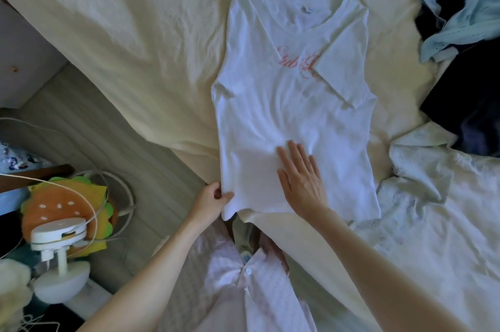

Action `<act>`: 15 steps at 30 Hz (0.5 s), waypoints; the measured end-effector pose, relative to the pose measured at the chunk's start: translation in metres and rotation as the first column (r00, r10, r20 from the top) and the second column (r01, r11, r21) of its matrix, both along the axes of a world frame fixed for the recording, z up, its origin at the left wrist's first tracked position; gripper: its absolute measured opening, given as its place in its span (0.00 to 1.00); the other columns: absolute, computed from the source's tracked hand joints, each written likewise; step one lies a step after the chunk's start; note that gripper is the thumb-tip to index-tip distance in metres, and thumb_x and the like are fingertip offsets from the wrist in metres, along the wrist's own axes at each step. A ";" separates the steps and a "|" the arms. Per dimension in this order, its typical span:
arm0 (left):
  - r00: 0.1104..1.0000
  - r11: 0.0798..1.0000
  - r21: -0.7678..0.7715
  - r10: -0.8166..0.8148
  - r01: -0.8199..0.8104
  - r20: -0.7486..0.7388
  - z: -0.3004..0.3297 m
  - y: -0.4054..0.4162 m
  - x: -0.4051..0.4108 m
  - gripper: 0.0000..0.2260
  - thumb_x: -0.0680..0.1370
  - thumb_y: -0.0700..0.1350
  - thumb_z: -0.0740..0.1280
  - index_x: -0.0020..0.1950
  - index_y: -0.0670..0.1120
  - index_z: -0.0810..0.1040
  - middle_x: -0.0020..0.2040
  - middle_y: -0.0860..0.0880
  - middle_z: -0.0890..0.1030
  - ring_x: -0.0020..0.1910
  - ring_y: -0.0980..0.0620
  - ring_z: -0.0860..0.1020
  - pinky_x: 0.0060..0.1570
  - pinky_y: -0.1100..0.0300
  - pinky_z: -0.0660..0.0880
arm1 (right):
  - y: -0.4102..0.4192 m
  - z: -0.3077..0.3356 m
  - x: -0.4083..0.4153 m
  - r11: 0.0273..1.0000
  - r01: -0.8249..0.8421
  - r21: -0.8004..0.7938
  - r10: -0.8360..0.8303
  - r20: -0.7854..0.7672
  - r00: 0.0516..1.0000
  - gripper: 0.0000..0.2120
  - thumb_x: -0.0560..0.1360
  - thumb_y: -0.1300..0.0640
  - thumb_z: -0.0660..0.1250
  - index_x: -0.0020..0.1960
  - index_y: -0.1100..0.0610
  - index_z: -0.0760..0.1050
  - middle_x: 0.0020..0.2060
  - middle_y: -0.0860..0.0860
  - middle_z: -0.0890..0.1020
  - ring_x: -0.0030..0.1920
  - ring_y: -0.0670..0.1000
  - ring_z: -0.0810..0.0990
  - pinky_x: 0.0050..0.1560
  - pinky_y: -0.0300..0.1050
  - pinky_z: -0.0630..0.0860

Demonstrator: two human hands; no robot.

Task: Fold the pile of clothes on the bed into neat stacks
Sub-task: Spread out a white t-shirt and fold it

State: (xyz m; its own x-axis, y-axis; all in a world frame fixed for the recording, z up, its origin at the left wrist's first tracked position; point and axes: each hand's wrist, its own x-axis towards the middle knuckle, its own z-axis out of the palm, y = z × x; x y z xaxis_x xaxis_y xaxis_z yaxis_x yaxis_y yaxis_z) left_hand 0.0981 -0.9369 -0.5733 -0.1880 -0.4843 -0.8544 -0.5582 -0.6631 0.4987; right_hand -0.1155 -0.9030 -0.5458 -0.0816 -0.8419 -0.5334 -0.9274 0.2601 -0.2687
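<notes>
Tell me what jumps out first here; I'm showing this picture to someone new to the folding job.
A white T-shirt with pink script lies flat in the middle of the cream bed sheet, its right sleeve folded in. The right hand presses flat on its lower part while the left hand pinches the hem corner. A dark and pale blue pile of clothes waits at upper right.

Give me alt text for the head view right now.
A white T-shirt with pink script lies face up on a cream bedsheet, both sleeves folded in; the left hand pinches its lower left corner while the right hand presses flat on it. Unfolded dark and light-blue clothes lie at right.
</notes>
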 end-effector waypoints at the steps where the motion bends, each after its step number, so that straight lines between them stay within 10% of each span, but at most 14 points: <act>1: 1.000 1.000 -0.009 -0.001 0.001 0.009 0.002 0.009 0.002 0.01 0.77 0.41 0.66 0.48 0.46 0.77 0.44 0.51 0.80 0.43 0.53 0.78 0.38 0.69 0.72 | 0.010 0.002 -0.010 1.000 0.014 0.008 -0.014 -0.006 1.000 0.24 0.82 0.50 0.49 0.77 0.51 0.50 0.76 0.50 0.47 0.76 0.50 0.43 0.74 0.46 0.39; 8: 0.924 0.925 -0.018 0.381 -0.381 0.023 0.018 0.056 0.004 0.06 0.79 0.41 0.64 0.42 0.46 0.76 0.40 0.50 0.77 0.41 0.53 0.77 0.39 0.65 0.77 | 0.079 0.020 -0.079 0.935 0.339 -0.103 -0.349 -0.111 0.930 0.20 0.79 0.58 0.59 0.70 0.61 0.66 0.73 0.59 0.62 0.74 0.58 0.57 0.73 0.54 0.51; 15: 0.696 0.703 0.033 0.710 -0.711 -0.108 0.055 0.072 -0.001 0.03 0.78 0.38 0.64 0.46 0.41 0.76 0.45 0.45 0.81 0.42 0.50 0.80 0.43 0.59 0.80 | 0.100 0.032 -0.122 0.439 0.883 0.167 -0.895 0.161 0.415 0.18 0.78 0.57 0.61 0.67 0.60 0.68 0.54 0.55 0.75 0.53 0.56 0.75 0.52 0.48 0.75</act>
State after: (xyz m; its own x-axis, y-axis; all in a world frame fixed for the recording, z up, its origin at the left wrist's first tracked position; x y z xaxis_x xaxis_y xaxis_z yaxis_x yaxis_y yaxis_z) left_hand 0.0975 -0.8646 -0.5185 0.1283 -0.5193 -0.8449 0.1322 -0.8354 0.5335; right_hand -0.2370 -0.8030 -0.5136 -0.6591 -0.3358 -0.6729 -0.0959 0.9250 -0.3676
